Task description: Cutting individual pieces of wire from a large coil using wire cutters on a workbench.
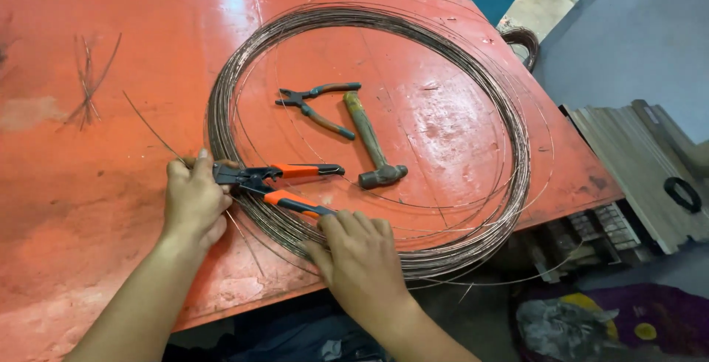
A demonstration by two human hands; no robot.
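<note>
Orange table (pixel 111 207), scuffed paint, big wire coil (pixel 509 118) on it, both our hands at its near-left edge.

Left to right: cut wire scraps (pixel 87 85) lie far left, well apart from us. Our left hand (pixel 193 198) is curled over the coil and the head of the orange-handled cutters (pixel 277 183), pinning a loose wire end. Our right hand (pixel 360 261) is closed on the cutters' lower handle, resting on the coil. Inside the ring lie pliers (pixel 317 107) and, just beside them, a hammer (pixel 371 142). Grey wooden boards (pixel 635 162) are stacked off the table's right edge.
</note>
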